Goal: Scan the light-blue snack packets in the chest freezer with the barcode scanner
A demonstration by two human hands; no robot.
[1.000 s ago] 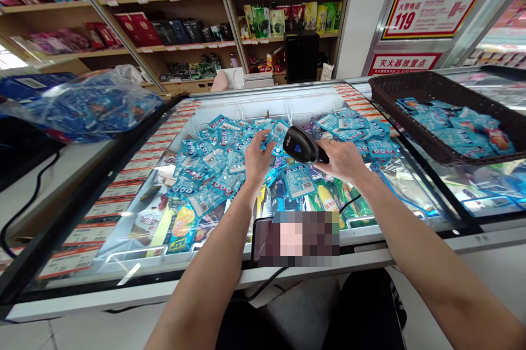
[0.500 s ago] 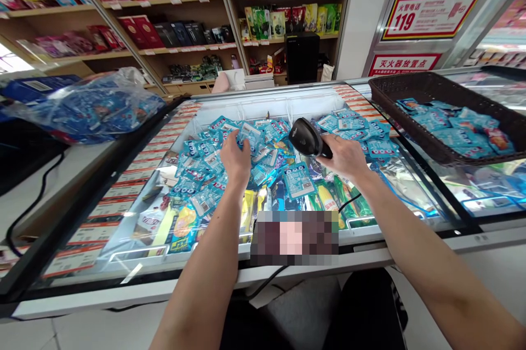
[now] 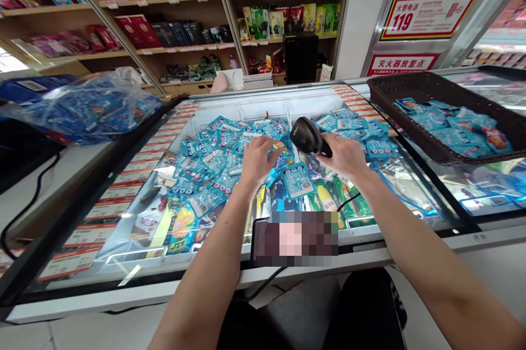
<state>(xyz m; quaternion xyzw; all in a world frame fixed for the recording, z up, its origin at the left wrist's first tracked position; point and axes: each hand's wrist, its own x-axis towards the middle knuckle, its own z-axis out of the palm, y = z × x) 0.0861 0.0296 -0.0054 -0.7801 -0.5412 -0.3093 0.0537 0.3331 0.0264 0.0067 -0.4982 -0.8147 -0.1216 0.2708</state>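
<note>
The left hand is at the centre of the clock face, with its back turned up. Its thumb stands well apart from the curved fingers, and I see nothing held between them. The hand is over the blue packets, but I cannot tell whether the fingertips touch them.

The right hand, at three o'clock, is closed around the handle of a black scanner. The scanner is tilted, with its wide head pointing from this hand toward ten o'clock, above the packets. A black cable shows just beside the right forearm.

The packets lie in a loose, overlapping layer on the glass top of a display case; most are at nine o'clock from the centre, and a smaller group is behind the right hand, between two and three. One single packet lies flat near the centre at four o'clock, with its barcode side up. At five o'clock, near the front edge, is a phone, whose screen is mostly blurred.

Toward three o'clock, a brown basket contains more such packets. Between nine and ten, a clear plastic bag is full of blue packages.
</note>
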